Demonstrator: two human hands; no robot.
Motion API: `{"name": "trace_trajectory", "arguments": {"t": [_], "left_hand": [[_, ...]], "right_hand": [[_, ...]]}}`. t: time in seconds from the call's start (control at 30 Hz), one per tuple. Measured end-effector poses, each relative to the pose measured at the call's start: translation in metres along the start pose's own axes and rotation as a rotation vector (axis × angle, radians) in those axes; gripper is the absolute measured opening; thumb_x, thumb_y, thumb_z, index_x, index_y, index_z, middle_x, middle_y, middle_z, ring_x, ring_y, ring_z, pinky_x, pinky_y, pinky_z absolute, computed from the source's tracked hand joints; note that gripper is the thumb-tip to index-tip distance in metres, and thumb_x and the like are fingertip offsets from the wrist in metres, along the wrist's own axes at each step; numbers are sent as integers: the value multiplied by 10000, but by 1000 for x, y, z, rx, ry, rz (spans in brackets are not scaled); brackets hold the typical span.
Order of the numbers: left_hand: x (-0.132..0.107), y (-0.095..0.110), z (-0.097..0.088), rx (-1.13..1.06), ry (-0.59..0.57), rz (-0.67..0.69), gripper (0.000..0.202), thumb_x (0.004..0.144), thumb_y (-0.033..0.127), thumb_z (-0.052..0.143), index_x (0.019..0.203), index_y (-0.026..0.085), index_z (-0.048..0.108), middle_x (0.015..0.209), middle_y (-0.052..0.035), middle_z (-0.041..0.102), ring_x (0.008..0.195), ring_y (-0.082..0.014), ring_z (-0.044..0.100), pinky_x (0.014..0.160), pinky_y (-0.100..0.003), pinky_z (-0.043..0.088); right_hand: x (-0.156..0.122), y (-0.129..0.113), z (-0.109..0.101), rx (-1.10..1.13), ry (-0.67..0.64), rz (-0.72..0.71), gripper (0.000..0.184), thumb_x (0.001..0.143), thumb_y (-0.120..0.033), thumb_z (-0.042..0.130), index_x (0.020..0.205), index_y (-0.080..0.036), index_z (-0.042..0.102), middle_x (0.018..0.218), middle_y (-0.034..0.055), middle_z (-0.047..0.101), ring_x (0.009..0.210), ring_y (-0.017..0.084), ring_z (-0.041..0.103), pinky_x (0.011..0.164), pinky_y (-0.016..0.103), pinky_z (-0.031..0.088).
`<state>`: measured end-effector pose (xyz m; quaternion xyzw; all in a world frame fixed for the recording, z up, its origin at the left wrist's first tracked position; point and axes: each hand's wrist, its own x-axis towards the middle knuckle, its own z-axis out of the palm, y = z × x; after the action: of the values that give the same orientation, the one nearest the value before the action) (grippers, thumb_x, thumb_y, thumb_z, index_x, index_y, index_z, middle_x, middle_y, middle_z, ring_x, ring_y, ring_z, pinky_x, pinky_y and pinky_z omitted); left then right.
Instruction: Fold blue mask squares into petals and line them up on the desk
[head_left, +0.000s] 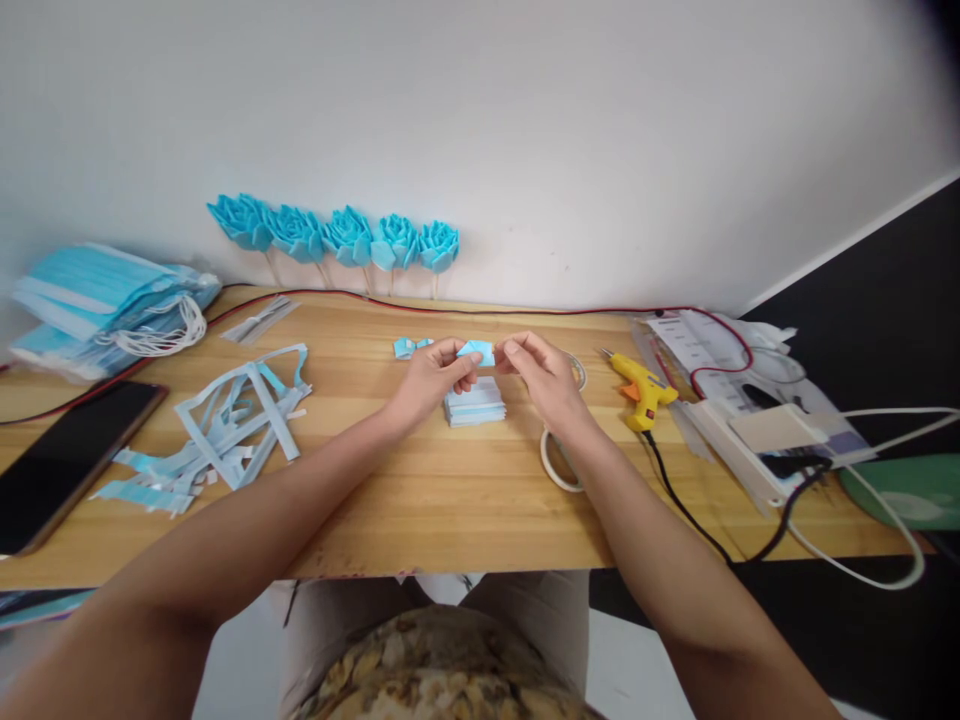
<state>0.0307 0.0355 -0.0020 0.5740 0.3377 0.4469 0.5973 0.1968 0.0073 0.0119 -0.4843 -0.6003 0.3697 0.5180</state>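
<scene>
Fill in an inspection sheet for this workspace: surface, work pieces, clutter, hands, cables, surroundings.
Surface: wooden tabletop, light-coloured.
Work pieces: folded blue piece, held up; stack of pale sheets on the tabletop.
Clutter: phone, cut strips and bagged masks on the left; yellow glue gun on the right.
Hands: left hand pinches the folded blue piece; right hand at its right side, contact unclear.
Cables: red-and-black cable along the back; black cord from the glue gun; white cable looping past the near edge.
Surroundings: five blue flowers before a white wall.
</scene>
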Motion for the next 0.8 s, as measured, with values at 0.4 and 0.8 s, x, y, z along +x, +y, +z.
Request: {"name": "trace_trajectory", "arguments": {"t": [0.4,0.8], "left_hand": [[-1,1,1,36,-35,7,257,779,370,649,695,146,554,565,17,572,498,-74,490,507,-209,404],[-1,0,2,15,1,5,202,773,321,638,694,155,555,553,24,577,491,-74,491,501,-204,399]], "right_hand": [[1,8,0,-188,16,-52,131,812,-312,606,775,-189,628,720,-24,622,642,104,539,604,224,408],[0,5,-1,-42,9,10,253,857,-420,574,945,-200,663,820,8,655,750,135,595,725,270,484]]}}
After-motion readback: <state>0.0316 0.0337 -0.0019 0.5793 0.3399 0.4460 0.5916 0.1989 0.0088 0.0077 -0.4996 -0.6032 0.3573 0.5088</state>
